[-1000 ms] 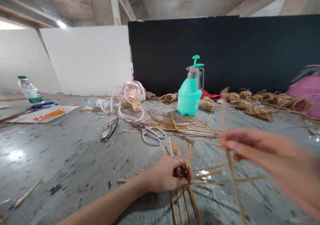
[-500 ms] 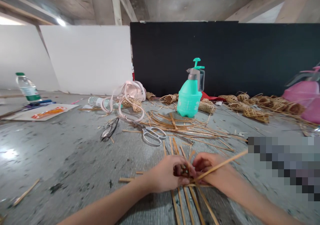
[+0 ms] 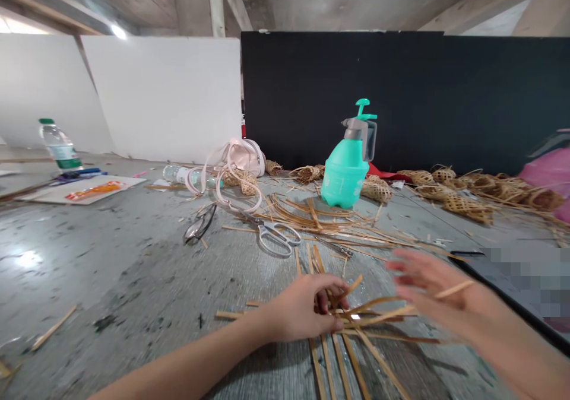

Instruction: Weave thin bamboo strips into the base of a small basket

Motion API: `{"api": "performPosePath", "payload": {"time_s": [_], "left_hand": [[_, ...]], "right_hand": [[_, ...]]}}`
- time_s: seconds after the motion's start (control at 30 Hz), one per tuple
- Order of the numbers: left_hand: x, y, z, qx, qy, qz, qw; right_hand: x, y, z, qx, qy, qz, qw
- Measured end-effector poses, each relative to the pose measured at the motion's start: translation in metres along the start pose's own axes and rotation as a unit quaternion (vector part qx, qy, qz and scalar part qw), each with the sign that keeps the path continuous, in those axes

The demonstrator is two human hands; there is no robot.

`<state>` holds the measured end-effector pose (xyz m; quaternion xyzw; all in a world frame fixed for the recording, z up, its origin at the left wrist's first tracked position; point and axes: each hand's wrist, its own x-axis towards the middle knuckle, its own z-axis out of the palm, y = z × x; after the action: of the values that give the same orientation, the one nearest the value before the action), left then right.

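Several flat bamboo strips (image 3: 337, 364) cross in a loose weave on the grey tabletop. My left hand (image 3: 303, 305) rests on the crossing, its thumb and fingers closed on strips there; the fingertips are partly hidden. To the right of the weave, my right hand (image 3: 439, 293) is raised and blurred, fingers stretched out. One long strip (image 3: 392, 315) slants up from the weave and passes across the right palm, without the fingers wrapping it. Other strip ends fan out between the two hands.
Beyond my hands lie scissors (image 3: 278, 238), glasses (image 3: 199, 225) and a heap of loose strips (image 3: 329, 223). A green spray bottle (image 3: 344, 174) stands behind them, with woven bamboo pieces (image 3: 467, 210) along the black panel. At right lies a dark-edged device (image 3: 499, 278), partly pixelated.
My right hand has moved off the crossing to the right and its fingers have opened. My left hand stays on the weave. More strip ends now show, and the view has shifted slightly.
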<state>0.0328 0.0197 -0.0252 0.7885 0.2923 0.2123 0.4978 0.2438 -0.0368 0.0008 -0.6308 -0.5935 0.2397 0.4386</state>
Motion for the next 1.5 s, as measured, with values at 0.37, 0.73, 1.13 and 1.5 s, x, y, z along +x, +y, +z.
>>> {"api": "performPosePath", "payload": {"time_s": [0.37,0.73,1.13,1.5], "left_hand": [[-0.003,-0.002,0.002,0.013,0.038,0.016,0.999],[-0.007,0.01,0.004,0.266,0.086,0.054,0.959],[0.0,0.007,0.003,0.315,0.072,0.103,0.941],[0.0,0.007,0.002,0.299,0.068,0.108,0.946]], "right_hand": [[0.012,-0.02,0.035,-0.17,-0.172,-0.226,0.944],[-0.001,-0.02,0.043,-0.217,-0.153,-0.268,0.926],[0.004,0.002,0.048,-0.183,-0.231,-0.214,0.931],[0.001,0.003,0.049,-0.24,-0.205,-0.226,0.921]]}}
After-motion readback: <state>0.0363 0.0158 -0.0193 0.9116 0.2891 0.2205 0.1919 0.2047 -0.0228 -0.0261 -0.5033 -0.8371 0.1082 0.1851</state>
